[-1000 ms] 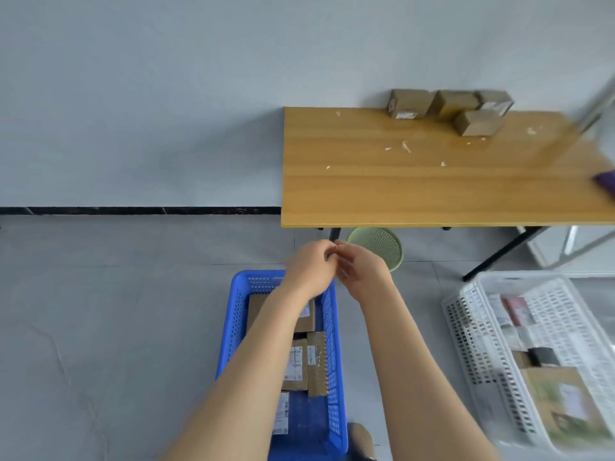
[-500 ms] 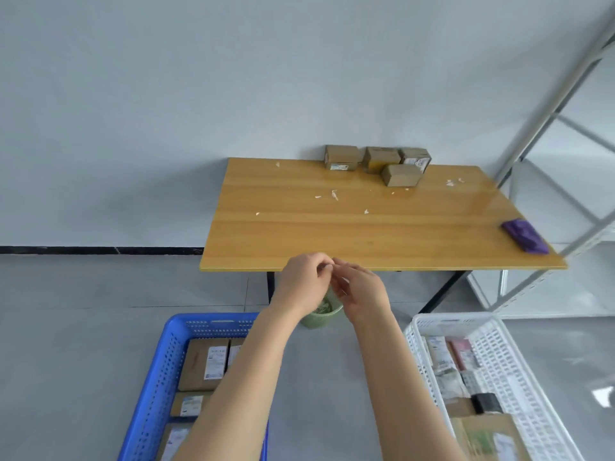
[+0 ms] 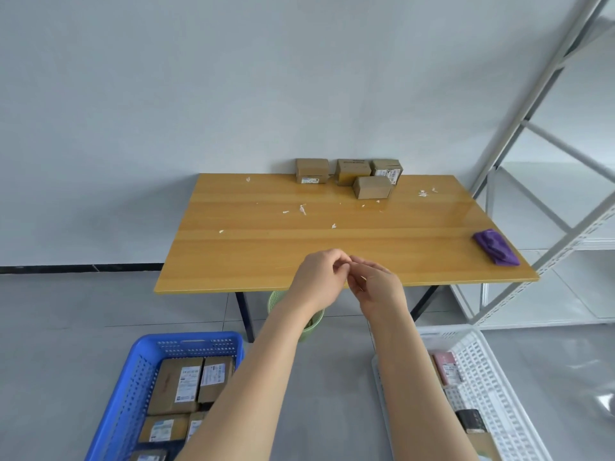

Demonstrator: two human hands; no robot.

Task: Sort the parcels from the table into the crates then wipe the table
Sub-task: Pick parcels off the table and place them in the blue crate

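Both hands, left hand point(image 3: 319, 277) and right hand point(image 3: 376, 287), are touching fingertips at the table point(image 3: 233, 261) edge, holding no parcel I can see. Four small boxes point(image 3: 372, 187) are waiting at one o'clock; they're likely light and stiff, so grip the side faces.

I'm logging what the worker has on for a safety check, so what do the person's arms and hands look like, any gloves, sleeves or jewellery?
Both forearms are bare up to the frame's bottom edge, with no sleeves in view. The left hand and right hand wear no gloves, and no watch, ring or bracelet shows.
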